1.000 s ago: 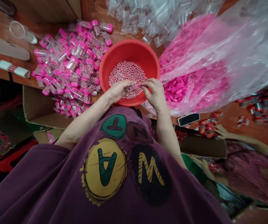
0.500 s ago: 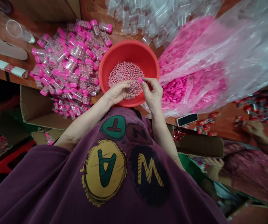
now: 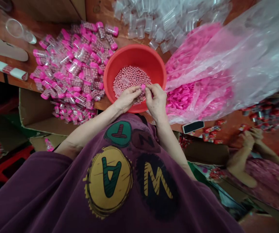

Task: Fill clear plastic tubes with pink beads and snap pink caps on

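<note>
Over the near rim of a red bowl (image 3: 134, 55) half filled with small pink beads (image 3: 130, 77), a seated person in a purple printed shirt holds a small clear vial (image 3: 141, 94) between both hands. The left hand (image 3: 127, 97) is curled closed around the body of the vial. The right hand (image 3: 157, 98) is closed too, its fingertips pinched on the pink cap (image 3: 143, 86) at the vial's upper end. The vial appears to be packed with the same beads, though the fingers hide most of it. It looks like thin, stiff plastic: light, smooth enough to slip, and likely to crack or pop its cap if squeezed hard. The short barrel seems the safest place to grip, with the cap taken by its edges between the fingertips. The beads are loose and round and would probably roll and scatter if spilled. On the wooden surface (image 3: 98, 11) to the left of the bowl lies a heap of capped vials (image 3: 73, 69). Empty clear vials (image 3: 151, 21) lie beyond the bowl, and a clear plastic bag of pink caps (image 3: 197, 68) slumps to its right. A phone (image 3: 193, 127) sits near the surface's edge. At the far right, a co-worker's hands (image 3: 250, 136) handle red items.
</note>
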A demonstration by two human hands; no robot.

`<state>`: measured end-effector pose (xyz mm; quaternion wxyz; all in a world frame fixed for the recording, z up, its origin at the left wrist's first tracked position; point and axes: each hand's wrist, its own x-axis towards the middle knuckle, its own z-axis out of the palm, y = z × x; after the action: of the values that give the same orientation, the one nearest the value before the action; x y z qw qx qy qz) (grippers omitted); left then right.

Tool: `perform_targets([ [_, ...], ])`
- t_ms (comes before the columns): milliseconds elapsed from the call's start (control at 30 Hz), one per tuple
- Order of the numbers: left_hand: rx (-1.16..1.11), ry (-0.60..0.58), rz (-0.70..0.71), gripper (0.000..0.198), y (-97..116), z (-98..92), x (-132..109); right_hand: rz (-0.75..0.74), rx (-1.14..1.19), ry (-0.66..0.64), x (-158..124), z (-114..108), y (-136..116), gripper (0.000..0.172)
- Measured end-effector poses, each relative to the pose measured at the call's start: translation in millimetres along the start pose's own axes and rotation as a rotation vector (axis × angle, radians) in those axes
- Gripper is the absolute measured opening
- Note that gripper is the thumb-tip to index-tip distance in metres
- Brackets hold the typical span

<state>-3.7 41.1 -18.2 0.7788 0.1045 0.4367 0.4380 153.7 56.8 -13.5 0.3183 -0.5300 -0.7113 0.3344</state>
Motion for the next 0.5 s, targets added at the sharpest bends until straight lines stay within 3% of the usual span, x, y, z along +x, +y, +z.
perform_targets([
  [167, 0.025, 0.03, 0.053, 0.021, 4.4, 15.3, -11.4, -0.069, 0.003, 0.079, -6.3, -1.3, -7.3, 0.034],
  [333, 0.185, 0.114, 0.1, 0.015, 8.1, 16.5, -18.0, -0.076, 0.002, 0.035, -9.6, -7.9, -10.7, 0.034],
  [500, 0.177, 0.02, 0.066, 0.014, 12.9, 11.8, -16.9, -0.083, -0.009, 0.031, -10.2, -10.1, -15.5, 0.032],
])
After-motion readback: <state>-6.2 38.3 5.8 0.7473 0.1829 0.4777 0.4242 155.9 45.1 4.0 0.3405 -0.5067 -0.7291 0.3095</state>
